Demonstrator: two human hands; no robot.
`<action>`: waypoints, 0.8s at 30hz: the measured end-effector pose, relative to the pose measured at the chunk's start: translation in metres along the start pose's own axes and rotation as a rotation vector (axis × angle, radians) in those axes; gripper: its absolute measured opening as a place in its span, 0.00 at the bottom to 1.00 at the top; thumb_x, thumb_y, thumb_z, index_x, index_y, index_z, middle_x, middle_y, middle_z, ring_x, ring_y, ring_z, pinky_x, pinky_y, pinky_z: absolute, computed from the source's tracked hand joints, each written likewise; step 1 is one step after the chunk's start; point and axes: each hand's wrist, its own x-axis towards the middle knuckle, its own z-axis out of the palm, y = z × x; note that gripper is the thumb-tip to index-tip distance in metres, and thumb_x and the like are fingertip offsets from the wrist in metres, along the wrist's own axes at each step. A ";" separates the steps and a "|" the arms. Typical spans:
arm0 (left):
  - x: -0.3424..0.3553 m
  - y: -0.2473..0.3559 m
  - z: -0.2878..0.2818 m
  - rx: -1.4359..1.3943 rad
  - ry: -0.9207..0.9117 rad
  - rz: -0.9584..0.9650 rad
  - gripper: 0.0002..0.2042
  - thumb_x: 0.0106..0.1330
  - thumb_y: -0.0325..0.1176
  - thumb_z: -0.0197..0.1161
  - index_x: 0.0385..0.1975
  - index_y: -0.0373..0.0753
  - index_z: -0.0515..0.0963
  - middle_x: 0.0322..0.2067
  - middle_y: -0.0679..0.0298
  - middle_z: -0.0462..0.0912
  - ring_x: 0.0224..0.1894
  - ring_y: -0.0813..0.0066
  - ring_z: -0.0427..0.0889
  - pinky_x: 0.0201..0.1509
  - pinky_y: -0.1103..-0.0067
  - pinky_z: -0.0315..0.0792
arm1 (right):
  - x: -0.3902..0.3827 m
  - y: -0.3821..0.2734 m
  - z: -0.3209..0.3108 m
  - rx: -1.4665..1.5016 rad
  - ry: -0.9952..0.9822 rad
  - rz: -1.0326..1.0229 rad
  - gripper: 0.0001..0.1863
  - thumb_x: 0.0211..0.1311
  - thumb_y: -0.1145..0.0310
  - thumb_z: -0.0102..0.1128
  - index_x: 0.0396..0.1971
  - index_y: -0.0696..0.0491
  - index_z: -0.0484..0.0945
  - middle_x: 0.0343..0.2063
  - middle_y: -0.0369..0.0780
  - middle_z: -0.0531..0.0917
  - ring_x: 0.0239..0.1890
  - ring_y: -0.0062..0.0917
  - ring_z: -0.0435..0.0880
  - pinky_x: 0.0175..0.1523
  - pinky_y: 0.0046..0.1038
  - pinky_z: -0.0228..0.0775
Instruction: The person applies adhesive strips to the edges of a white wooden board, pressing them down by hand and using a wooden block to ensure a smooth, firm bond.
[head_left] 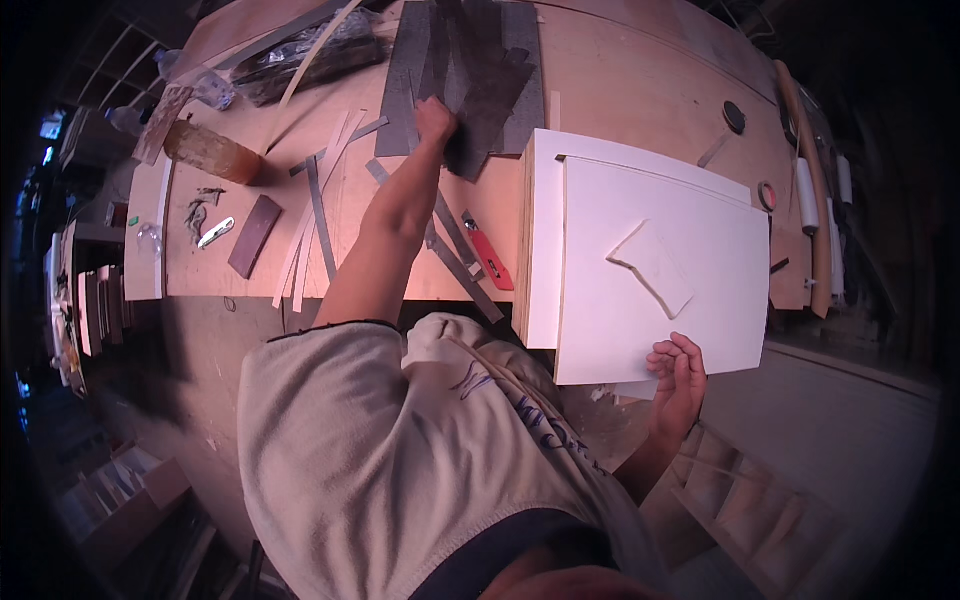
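Note:
My left hand [437, 122] is stretched forward over a stack of dark grey sheets [395, 110] at the far middle of the bench. Its fingers are closed, and whatever they grip is too small to make out. Loose dark brown pieces [490, 95] lie on those sheets, just right of this hand. My right hand [680, 385] is at the near edge of a stack of white panels [610, 330], fingers loosely bent and apart, holding nothing. A folded off-white cloth or pad [655, 265] rests on the top panel.
Cut strips [318, 215], a red utility knife [488, 255], a white cutter [215, 233] and a brown block [255, 237] lie on the wooden bench [610, 60]. An amber-filled bottle [212, 152] lies far left. A tape roll [767, 195] is beyond the panels.

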 end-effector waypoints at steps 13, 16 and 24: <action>0.041 -0.027 0.002 -0.133 -0.255 -0.181 0.20 0.46 0.33 0.66 0.37 0.27 0.74 0.40 0.42 0.78 0.46 0.45 0.77 0.50 0.65 0.72 | -0.035 0.044 0.119 0.456 0.105 -0.071 0.15 0.65 0.62 0.46 0.43 0.59 0.68 0.30 0.41 0.75 0.33 0.24 0.70 0.40 0.25 0.62; 0.038 -0.035 -0.004 -0.386 -0.121 -0.284 0.17 0.48 0.35 0.63 0.32 0.25 0.77 0.35 0.41 0.79 0.43 0.45 0.79 0.48 0.64 0.72 | -0.027 0.039 0.120 0.399 0.126 -0.081 0.15 0.65 0.63 0.46 0.43 0.59 0.68 0.29 0.40 0.74 0.33 0.24 0.70 0.40 0.25 0.62; 0.034 -0.026 -0.006 -0.078 -0.243 -0.060 0.18 0.49 0.36 0.59 0.34 0.27 0.78 0.36 0.40 0.79 0.44 0.47 0.79 0.48 0.67 0.73 | 0.001 0.028 0.144 0.341 0.101 -0.106 0.13 0.65 0.66 0.45 0.42 0.61 0.68 0.29 0.42 0.75 0.32 0.24 0.72 0.39 0.25 0.64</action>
